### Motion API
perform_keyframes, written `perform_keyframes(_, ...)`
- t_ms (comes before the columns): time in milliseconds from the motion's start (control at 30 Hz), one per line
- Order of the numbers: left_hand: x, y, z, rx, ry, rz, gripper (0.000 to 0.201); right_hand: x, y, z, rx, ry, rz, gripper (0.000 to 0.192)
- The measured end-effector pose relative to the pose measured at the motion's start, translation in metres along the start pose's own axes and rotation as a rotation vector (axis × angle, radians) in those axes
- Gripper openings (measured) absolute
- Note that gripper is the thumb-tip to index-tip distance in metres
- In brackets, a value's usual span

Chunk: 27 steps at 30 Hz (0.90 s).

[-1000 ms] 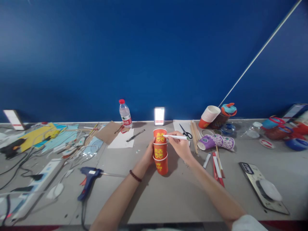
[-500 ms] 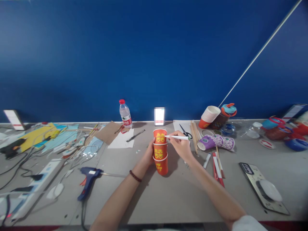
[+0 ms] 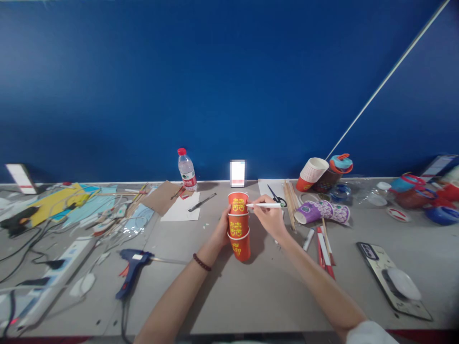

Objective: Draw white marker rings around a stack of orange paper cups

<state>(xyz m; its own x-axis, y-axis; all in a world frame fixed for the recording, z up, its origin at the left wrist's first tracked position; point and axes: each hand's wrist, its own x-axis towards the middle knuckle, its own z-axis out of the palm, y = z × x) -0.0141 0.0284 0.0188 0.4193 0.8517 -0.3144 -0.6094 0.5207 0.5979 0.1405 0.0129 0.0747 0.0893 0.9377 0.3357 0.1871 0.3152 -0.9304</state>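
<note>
Only the head camera here, so everything below is placed off the stack of red cups (image 3: 239, 224) in the middle of the grey table (image 3: 251, 296).

Containers first: the stack is three red paper cups, mouths down, each sitting over the one below, so nothing shows inside them. Off to the right near the blue wall, a sleeve of nested cups (image 3: 312, 173) lies tipped over, white insides facing the camera. Closer in on the right, a purple patterned cup (image 3: 317, 210) lies on its side, apparently empty. Back left of the stack stands a water bottle (image 3: 187, 169) with a red cap (can't tell how full).

The stack itself is bright red with yellow double-happiness print and white rims, standing upright.

The left hand (image 3: 223, 228) wraps the stack from the left, fingers closed against it. The right hand (image 3: 269, 219) has its fingers pinched on a white pen (image 3: 264, 205), lying level with its tip at the top cup.

A blue glue gun (image 3: 132, 267) lies to the lower left. The bright little thing (image 3: 237, 173) behind the stack is blurred out, and the far-left clutter is too smeared to sort.
</note>
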Motion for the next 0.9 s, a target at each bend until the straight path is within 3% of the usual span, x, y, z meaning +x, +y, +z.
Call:
perform_keyframes(533,-0.001,0.004,0.006,-0.013,0.045,-0.033,0.046,0.004,0.009,0.001,0.115,0.065,0.037,0.017)
perform_keyframes(900,0.002,0.000,0.003,-0.054,0.029,-0.024,0.045,0.002,0.008,-0.002,-0.024,-0.033,-0.026,0.014)
